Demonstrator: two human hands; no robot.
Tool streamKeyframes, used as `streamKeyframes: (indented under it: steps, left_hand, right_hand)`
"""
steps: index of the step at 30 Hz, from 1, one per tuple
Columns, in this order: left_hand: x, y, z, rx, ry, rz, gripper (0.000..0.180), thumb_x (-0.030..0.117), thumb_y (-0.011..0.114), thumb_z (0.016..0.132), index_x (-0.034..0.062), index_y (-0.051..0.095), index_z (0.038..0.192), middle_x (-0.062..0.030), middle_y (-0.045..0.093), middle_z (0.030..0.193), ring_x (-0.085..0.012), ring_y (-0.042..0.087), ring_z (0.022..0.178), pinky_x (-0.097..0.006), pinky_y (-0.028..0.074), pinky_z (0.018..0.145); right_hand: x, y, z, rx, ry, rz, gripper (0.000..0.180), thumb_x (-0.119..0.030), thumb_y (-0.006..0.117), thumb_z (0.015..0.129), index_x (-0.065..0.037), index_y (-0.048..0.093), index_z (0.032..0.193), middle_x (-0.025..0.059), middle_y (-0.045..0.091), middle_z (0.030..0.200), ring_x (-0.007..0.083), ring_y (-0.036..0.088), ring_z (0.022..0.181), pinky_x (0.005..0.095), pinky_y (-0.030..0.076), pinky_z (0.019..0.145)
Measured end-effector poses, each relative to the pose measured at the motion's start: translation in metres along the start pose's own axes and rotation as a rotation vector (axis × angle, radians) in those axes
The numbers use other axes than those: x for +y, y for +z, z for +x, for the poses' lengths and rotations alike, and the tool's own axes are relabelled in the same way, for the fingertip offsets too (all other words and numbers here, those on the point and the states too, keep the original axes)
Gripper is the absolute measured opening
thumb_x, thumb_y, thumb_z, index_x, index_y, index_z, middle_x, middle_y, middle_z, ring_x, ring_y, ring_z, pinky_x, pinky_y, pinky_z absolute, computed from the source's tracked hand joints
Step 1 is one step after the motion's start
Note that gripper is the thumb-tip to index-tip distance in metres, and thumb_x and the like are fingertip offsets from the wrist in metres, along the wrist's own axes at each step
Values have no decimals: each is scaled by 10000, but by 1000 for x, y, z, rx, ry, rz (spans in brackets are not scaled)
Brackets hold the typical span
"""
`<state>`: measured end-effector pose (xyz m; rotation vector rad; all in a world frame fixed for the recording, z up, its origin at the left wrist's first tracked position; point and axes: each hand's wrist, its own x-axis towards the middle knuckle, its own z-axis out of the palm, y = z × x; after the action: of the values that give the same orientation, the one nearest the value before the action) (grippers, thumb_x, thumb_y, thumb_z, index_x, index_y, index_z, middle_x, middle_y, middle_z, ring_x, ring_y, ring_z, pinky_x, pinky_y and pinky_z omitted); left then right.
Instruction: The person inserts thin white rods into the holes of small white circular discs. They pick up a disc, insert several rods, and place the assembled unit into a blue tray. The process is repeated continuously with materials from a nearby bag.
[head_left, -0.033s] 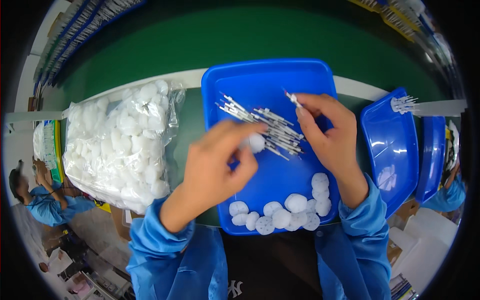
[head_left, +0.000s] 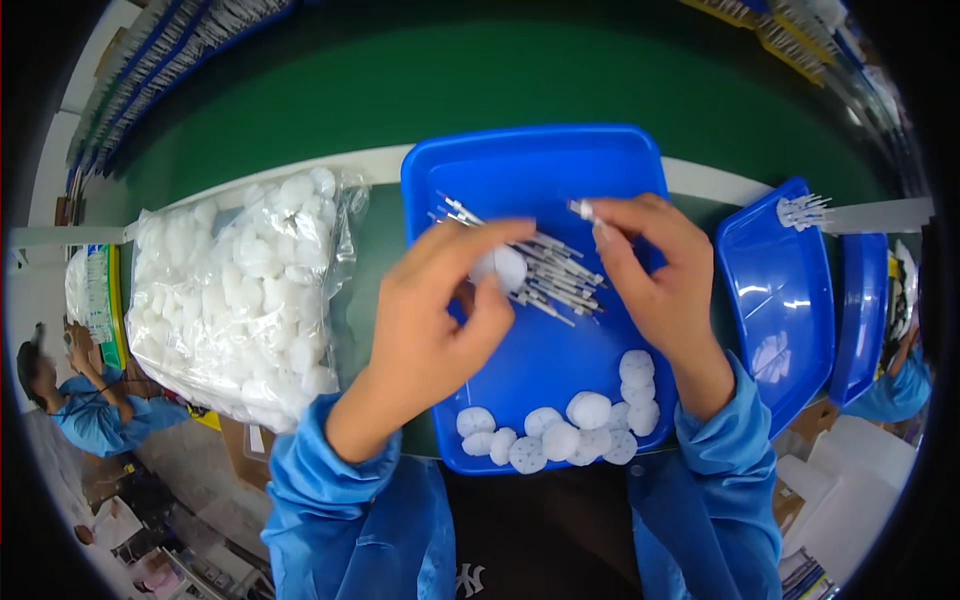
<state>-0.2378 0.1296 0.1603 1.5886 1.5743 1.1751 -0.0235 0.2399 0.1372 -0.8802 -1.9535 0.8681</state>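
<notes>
My left hand (head_left: 428,318) is over the left half of a blue tray (head_left: 535,150). Its thumb and index finger are curled around a round white foam-like disc (head_left: 508,267). On the right, my right hand (head_left: 672,272) pinches a thin, small rod-like part (head_left: 583,209) at its fingertips; most of its length is hidden. A loose pile of slim silver-and-white rods (head_left: 562,275) lies in the tray between and beneath my hands. Along the tray's near edge sit several white discs (head_left: 560,439), some with small dark holes, curving up the right side.
Left of the tray rests a clear plastic bag (head_left: 235,290) full of white discs. To the right stands another blue tray (head_left: 785,310), with a disc full of upright rods (head_left: 803,211) at its far end. A person (head_left: 95,400) in blue works at far left.
My left hand has shifted slightly, and more of the white disc shows in it. The rod in my right hand now points less upward.
</notes>
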Motion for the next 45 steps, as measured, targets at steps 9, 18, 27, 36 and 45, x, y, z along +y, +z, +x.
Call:
streamKeyframes:
  steps: [9,18,27,36,45]
  left_hand:
    - [-13,33,21,155,-139,-597,364,-89,723,976,-9,709,1331,-85,655,1194,-147,720,1085,-253,636,861]
    - [-23,31,19,210,22,-407,333,-99,711,969,-6,746,1286,-98,664,1227,-162,720,1086,-263,637,857]
    - [-25,34,17,222,35,-249,361,-103,746,924,40,797,1252,-92,681,1145,-188,728,1056,-266,626,823]
    - [-16,37,18,180,162,86,424,-107,781,865,48,806,1260,-154,814,1093,-216,756,951,-300,618,778]
    - [-6,40,4,130,3,109,454,-40,825,874,38,778,1318,-151,808,1071,-222,760,889,-311,623,767]
  right_hand:
    - [-7,0,-7,-37,-175,-202,253,-77,856,840,-126,838,1088,-5,705,701,182,672,623,336,499,636]
    - [-7,2,-10,-73,-133,-150,250,-78,849,848,-107,835,1096,9,705,693,183,656,586,337,496,630]
    - [-7,5,-15,-36,-51,-112,197,-92,845,871,-98,828,1067,16,710,694,174,647,560,317,484,603]
    - [0,11,-12,10,-51,-170,120,-151,846,899,-103,789,993,15,736,734,190,684,588,339,517,603]
    - [2,15,-6,98,-389,-416,138,-168,853,881,-101,772,969,13,750,774,212,692,623,347,516,605]
